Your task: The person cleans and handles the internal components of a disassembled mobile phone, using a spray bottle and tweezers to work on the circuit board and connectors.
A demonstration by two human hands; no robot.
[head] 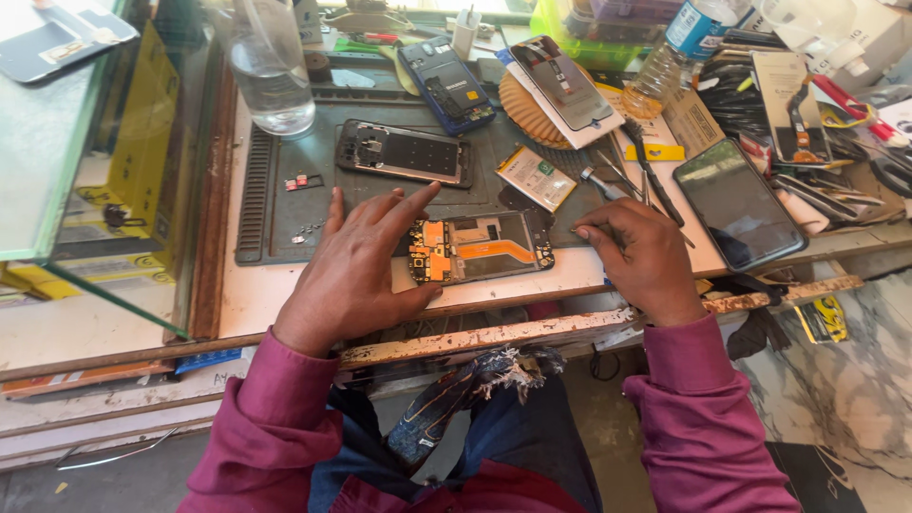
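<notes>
An opened phone body [480, 247] with orange circuit parts lies at the near edge of a cluttered repair bench [285, 294], half on a dark work mat [285, 204]. The left hand [356, 261] rests flat against its left end, fingers spread. The right hand [641, 252] is curled shut beside its right end; its contents cannot be made out. A marble floor [845, 380] shows at right.
</notes>
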